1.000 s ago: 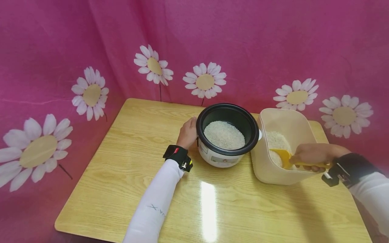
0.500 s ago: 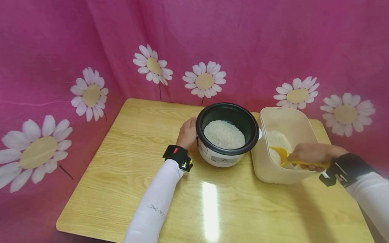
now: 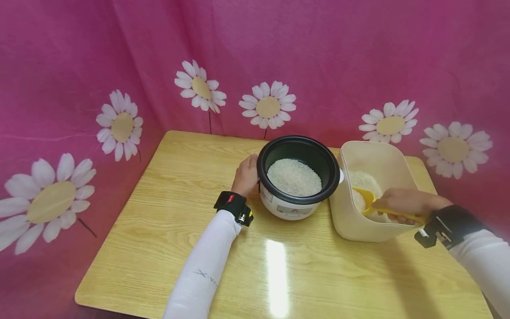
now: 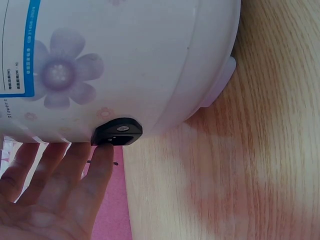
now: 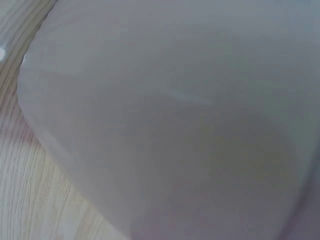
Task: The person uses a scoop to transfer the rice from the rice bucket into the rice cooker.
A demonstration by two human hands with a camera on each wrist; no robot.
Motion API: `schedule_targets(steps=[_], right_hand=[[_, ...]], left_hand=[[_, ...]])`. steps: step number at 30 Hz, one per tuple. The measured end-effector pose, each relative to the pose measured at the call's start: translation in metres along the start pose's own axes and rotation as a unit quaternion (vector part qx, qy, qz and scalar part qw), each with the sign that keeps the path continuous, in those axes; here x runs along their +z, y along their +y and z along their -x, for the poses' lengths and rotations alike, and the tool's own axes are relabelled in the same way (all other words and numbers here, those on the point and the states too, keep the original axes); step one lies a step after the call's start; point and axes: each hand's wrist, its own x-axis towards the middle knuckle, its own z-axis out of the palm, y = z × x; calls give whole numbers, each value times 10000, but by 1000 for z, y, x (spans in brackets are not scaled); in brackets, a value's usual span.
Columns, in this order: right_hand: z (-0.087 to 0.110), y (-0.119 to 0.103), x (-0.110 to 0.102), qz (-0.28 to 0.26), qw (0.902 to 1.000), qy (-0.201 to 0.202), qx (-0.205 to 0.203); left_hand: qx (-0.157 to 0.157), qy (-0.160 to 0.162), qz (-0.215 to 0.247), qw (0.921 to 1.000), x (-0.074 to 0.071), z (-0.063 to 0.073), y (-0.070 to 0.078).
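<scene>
A white rice cooker with a black inner pot holds a bed of white rice. My left hand rests on its left side; in the left wrist view the extended fingers touch the cooker's wall beside a black power socket. Inside a cream rice bin to the right, my right hand grips the handle of a yellow scoop. Rice lies in the scoop and around it. The bin's blurred wall fills most of the right wrist view, hiding the right hand there.
Both containers stand side by side on a light wooden table, toward its back right. Behind and to the left hangs a pink curtain printed with daisies. Light glares on the tabletop in front of the cooker.
The right hand and scoop have shifted slightly left inside the bin, and the scoop has tilted a little. My left hand and the rice cooker have stayed in place.
</scene>
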Motion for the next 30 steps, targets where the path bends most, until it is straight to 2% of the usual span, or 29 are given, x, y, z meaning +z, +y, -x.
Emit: schedule_targets(steps=[6,14,22,30], right_hand=[[0,-2,-2,-129,9999,14,-14],[-1,2,-1,-266,9996,39,-102],[3,4,-5,-415,9983,414,-1],[7,3,-4,-558,9947,846,-199]], left_hand=[[12,73,-14,10000,-2,0,3],[-95,-15,46,9999,1,1,2],[-41,20,55,10000,0,2,4],[-123,30,145,9998,2,4,3]])
